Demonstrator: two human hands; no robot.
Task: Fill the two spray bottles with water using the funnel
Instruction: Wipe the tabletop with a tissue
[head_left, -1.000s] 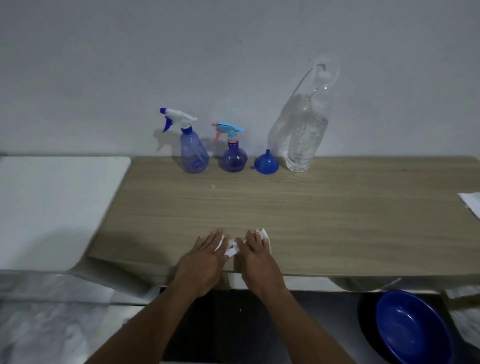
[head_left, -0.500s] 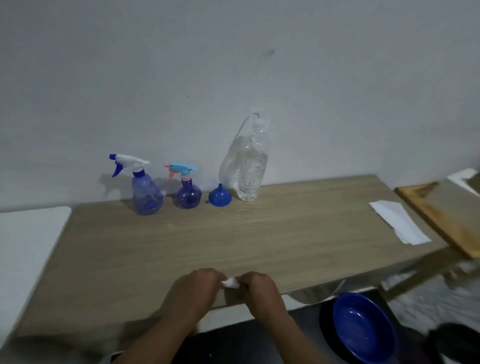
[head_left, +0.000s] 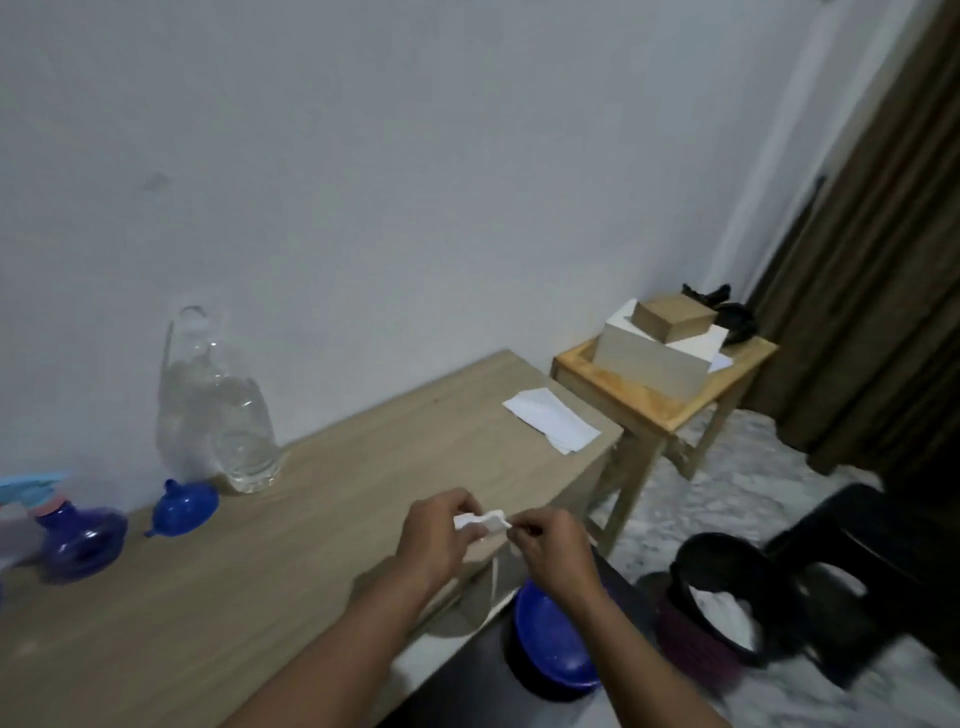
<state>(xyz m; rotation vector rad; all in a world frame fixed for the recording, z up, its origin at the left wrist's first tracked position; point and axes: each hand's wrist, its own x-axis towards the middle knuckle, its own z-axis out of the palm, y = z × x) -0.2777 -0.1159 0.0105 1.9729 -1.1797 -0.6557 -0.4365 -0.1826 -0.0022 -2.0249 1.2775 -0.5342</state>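
Note:
My left hand (head_left: 435, 535) and my right hand (head_left: 555, 546) together pinch a small crumpled white tissue (head_left: 480, 521) above the near edge of the wooden table (head_left: 322, 519). Far to the left, by the wall, a dark blue round spray bottle (head_left: 78, 540) with a light blue trigger stands at the frame's edge. A blue funnel (head_left: 183, 507) lies beside it, mouth down. A large clear water bottle (head_left: 221, 410) stands right of the funnel. The second spray bottle is cut off at the left edge.
A white paper sheet (head_left: 551, 419) lies at the table's right end. A small wooden stool (head_left: 665, 410) with boxes stands beyond it. On the floor lie a blue bowl (head_left: 553, 647), a black bin (head_left: 724, 597) and a dark stool (head_left: 872, 571). A brown curtain (head_left: 883, 260) hangs right.
The view has swung right, so the bottles slid to the left edge and the stool and curtain came in. Both hands lifted the tissue off the table.

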